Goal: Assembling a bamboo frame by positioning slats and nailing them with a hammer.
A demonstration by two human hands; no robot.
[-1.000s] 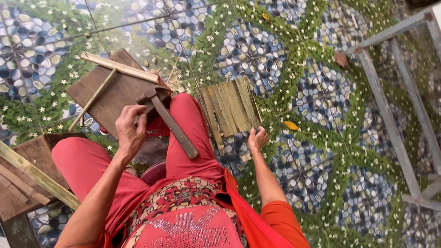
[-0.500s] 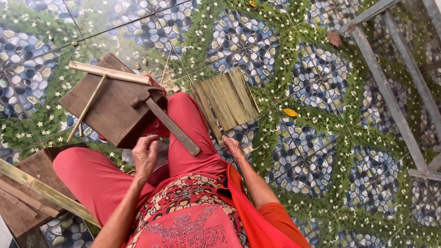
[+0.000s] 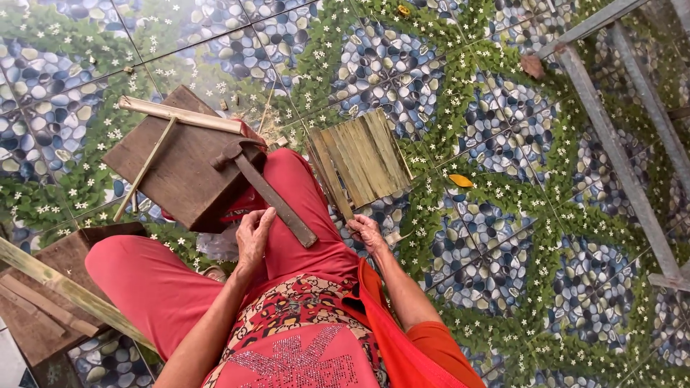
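I sit on the floor in pink trousers. My left hand [image 3: 253, 236] lies flat on my thigh and holds nothing. Just right of its fingers, a dark flat metal bar [image 3: 277, 203] lies along my leg, its hooked end on a brown wooden block [image 3: 180, 169]. A pale stick [image 3: 180, 116] and a thin strip [image 3: 144, 170] lie on that block. My right hand [image 3: 368, 231] is curled beside my other thigh, at the near end of a mat of bamboo slats [image 3: 363, 158] on the floor. Whether it grips a slat is unclear.
The floor is tiled with a pebble and green leaf pattern [image 3: 503, 237]. A grey metal frame [image 3: 611, 158] runs along the right side. More wood boards and a pale bamboo pole [image 3: 57, 287] lie at the lower left. A yellow leaf [image 3: 460, 180] lies right of the slats.
My left hand has drawn back from the bar on the wooden block to my thigh. My right hand has pulled back a little toward my body.
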